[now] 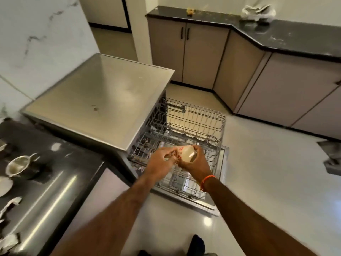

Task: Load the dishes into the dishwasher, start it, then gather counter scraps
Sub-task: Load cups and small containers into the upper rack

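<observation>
The steel dishwasher (103, 100) stands open, its door (224, 182) folded down to the floor. Both wire racks are pulled out: the upper rack (201, 117) and the lower rack (177, 183). Both of my hands hold a cream cup with a red pattern (185, 154) just above the front of the racks. My left hand (160, 161) grips its left side and my right hand (195, 163), with an orange band at the wrist, wraps its right side. The cup's lower part is hidden by my fingers.
On the dark counter (60, 182) at left sit a steel cup (17, 166), a white dish and pale scraps (9, 206). The far counter (287, 36) holds a yellow scrap (190, 11) and a crumpled bag (258, 12). Cabinets line the back; the pale floor lies right of the door.
</observation>
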`<state>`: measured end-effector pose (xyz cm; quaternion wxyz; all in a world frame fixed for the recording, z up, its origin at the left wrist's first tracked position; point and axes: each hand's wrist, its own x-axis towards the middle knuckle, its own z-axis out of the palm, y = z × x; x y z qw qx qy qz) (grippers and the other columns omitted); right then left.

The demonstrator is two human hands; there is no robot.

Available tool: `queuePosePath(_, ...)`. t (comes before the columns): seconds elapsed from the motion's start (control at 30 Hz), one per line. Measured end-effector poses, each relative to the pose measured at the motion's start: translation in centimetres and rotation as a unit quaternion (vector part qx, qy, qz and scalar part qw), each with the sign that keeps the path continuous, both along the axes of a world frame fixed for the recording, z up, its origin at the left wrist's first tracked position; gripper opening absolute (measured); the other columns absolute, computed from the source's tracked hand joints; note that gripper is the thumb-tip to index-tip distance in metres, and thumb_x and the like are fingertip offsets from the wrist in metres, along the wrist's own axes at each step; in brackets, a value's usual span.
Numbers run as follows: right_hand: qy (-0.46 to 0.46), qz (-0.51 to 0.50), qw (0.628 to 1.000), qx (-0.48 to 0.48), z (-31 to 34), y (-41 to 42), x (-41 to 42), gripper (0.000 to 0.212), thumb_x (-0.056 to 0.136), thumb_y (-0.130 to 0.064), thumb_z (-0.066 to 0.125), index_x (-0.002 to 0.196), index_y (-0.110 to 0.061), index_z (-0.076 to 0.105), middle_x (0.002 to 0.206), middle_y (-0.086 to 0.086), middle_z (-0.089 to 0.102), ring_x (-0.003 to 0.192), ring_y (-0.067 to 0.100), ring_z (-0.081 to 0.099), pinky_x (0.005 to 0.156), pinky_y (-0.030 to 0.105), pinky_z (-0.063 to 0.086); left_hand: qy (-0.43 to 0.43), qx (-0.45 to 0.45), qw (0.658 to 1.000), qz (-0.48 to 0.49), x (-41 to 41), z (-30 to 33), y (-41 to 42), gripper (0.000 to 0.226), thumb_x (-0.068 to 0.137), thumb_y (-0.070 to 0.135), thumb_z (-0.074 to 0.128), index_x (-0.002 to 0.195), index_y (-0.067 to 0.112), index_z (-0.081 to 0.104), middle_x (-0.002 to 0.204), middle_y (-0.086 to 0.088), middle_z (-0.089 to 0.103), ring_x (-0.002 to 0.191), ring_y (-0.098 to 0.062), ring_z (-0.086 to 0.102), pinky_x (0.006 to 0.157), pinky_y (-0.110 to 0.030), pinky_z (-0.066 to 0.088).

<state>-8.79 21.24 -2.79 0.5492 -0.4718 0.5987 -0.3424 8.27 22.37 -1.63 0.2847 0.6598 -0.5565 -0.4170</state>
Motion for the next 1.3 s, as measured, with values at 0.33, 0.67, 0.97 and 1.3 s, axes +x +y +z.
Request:
queuePosePath(0.33, 0.032, -0.051, 0.992, 0.109, -10.3, -5.3, -9.1, 0.059, 0.082, 0.007, 0.061, 0.134, -0.021, 0.059, 0.133, 0.007, 0.057, 0.113, 0.033, 0.06, 0.074, 0.051, 0.062, 0.192, 0.236, 0.952, -0.024, -8.9, -9.8, -6.9, 0.054, 0.096, -0.004, 0.057, 0.145, 0.017, 0.051, 0.135, -0.007, 0.059, 0.113, -0.024, 0.065, 0.09, -0.039, 0.061)
queuePosePath(0.67, 0.11, -0.009, 0.976, 0.188, -20.0, -7.6, -9.6, 0.056, 0.083, 0.011, 0.057, 0.133, -0.013, 0.061, 0.133, 0.004, 0.06, 0.119, 0.028, 0.057, 0.091, 0.05, 0.057, 0.143, 0.356, 0.923, -0.033, -8.7, -20.3, -10.9, 0.044, 0.097, -0.005, 0.054, 0.137, 0.01, 0.059, 0.128, -0.016, 0.064, 0.103, -0.028, 0.072, 0.082, -0.041, 0.063)
queuePosePath(0.97, 0.126, -0.041, 0.971, 0.2, -22.7, -6.8, -9.5, 0.057, 0.082, 0.007, 0.061, 0.134, -0.017, 0.061, 0.135, 0.003, 0.061, 0.115, 0.025, 0.06, 0.086, 0.046, 0.061, 0.093, 0.369, 0.923, -0.059, -9.0, -20.8, -11.8, 0.037, 0.097, 0.0, 0.052, 0.121, 0.024, 0.066, 0.128, -0.012, 0.064, 0.107, -0.026, 0.068, 0.086, -0.04, 0.062)
queuePosePath(1.3, 0.283, 0.09, 0.946, 0.129, -16.7, -7.0, -9.9, 0.054, 0.087, -0.016, 0.066, 0.14, -0.018, 0.055, 0.137, 0.008, 0.061, 0.116, 0.028, 0.062, 0.103, 0.042, 0.05, -0.043, 0.231, 0.962, -0.142, -8.4, -13.3, -10.3, 0.045, 0.1, 0.012, 0.057, 0.144, 0.018, 0.05, 0.139, -0.005, 0.055, 0.085, -0.005, 0.059, 0.058, -0.016, 0.052)
